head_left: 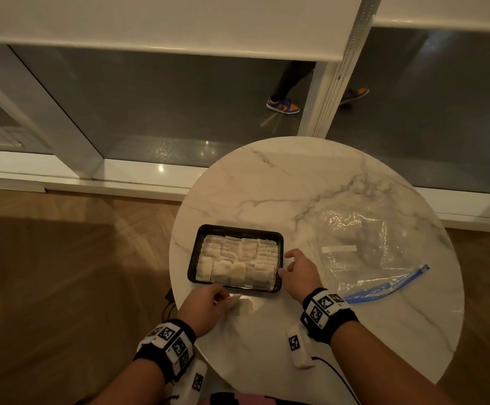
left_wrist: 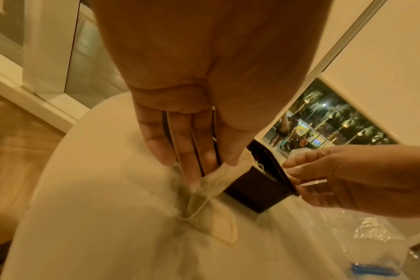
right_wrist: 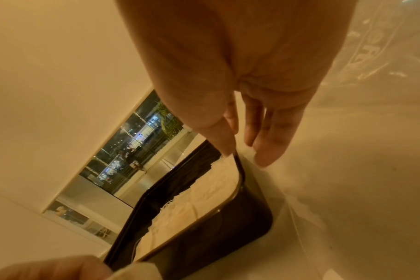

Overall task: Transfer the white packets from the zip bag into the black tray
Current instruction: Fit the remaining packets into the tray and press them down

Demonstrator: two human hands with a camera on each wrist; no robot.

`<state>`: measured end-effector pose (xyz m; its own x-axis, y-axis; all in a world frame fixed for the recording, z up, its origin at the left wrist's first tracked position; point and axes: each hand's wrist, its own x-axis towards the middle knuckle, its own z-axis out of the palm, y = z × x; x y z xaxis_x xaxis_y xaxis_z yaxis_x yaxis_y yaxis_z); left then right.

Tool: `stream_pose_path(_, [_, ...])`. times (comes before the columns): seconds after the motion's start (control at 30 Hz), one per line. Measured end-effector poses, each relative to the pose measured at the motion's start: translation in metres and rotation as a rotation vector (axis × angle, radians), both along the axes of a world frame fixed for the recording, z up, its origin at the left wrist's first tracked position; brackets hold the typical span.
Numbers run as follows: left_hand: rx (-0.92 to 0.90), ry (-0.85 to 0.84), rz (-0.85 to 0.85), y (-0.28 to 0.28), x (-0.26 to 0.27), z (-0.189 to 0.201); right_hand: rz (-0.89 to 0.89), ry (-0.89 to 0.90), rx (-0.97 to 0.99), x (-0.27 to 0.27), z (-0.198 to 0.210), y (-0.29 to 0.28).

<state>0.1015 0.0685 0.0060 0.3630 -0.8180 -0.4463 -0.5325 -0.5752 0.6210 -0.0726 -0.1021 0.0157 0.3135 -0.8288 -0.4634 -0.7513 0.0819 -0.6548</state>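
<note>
Left hand [head_left: 205, 306] sits at the near edge of the round marble table [head_left: 267, 182], just in front of the black tray [head_left: 280, 260]. Thumb and fingertips [left_wrist: 194, 170] are closed together on one white packet [left_wrist: 211, 212], w/ its string looping below; the packet hangs from the pinch down to the tabletop, prob. so it can be lifted over the rim w/o crumpling.

Next, the tray: already packed w/ rows of white packets [head_left: 237, 260], approx. full wall to wall. That's likely why the last one is handled singly — it needs a gap found for it, maybe on top.

Right hand [head_left: 299, 273] is at the tray's near-right corner. Thumb rests on the rim, other fingers [right_wrist: 271, 147] spread and fairly straight down the outside wall, touching not gripping — steadying the light tray so it won't slide, I'd say.

Far right, the zip bag [head_left: 363, 252] lies flat and crumpled on the table, blue zip strip toward the near side, well apart from the tray. No packets visible inside, so the job looks nearly done.
</note>
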Motion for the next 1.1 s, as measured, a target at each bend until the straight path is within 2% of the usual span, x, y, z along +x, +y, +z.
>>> stream_pose_path(0.07, [-0.040, 0.054, 0.031, 0.000, 0.000, 0.014, 0.014, -0.007, -0.127, -0.001, 0.010, 0.003])
stream_pose_path(0.13, [-0.091, 0.159, 0.067, -0.002, 0.001, 0.026, 0.046, -0.129, -0.150, -0.001, 0.022, 0.008])
stream_pose_path(0.2, [-0.132, 0.242, 0.071, -0.004, 0.002, 0.038, 0.170, -0.268, -0.025, -0.001, 0.035, 0.014])
stream_pose_path(0.33, [-0.193, 0.368, 0.036, -0.012, 0.002, 0.052, 0.445, -0.357, 0.160, 0.006, 0.044, 0.027])
stream_pose_path(0.43, [-0.234, 0.404, 0.039, -0.019, -0.001, 0.056, 0.472, -0.391, 0.142, 0.013, 0.040, 0.035])
stream_pose_path(0.57, [-0.264, 0.399, 0.084, -0.025, 0.000, 0.049, 0.389, -0.405, 0.134, 0.014, 0.038, 0.036])
stream_pose_path(0.63, [-0.256, 0.299, 0.108, -0.027, 0.001, 0.040, 0.333, -0.352, 0.098, 0.013, 0.033, 0.034])
stream_pose_path(0.67, [-0.235, 0.181, 0.075, -0.027, 0.002, 0.035, 0.282, -0.321, 0.068, 0.012, 0.028, 0.031])
stream_pose_path(0.77, [-0.170, -0.260, -0.198, -0.027, 0.002, 0.018, 0.156, -0.183, -0.052, 0.013, 0.013, 0.020])
stream_pose_path(0.83, [-0.105, -0.412, -0.342, -0.026, -0.002, 0.007, 0.152, -0.102, -0.068, 0.017, 0.007, 0.017])
stream_pose_path(0.97, [-0.018, -0.483, -0.410, -0.026, -0.004, -0.012, 0.237, 0.019, -0.079, 0.028, 0.000, 0.015])
stream_pose_path(1.1, [-0.009, -0.464, -0.424, -0.025, -0.003, -0.019, 0.365, 0.077, -0.055, 0.040, -0.006, 0.014])
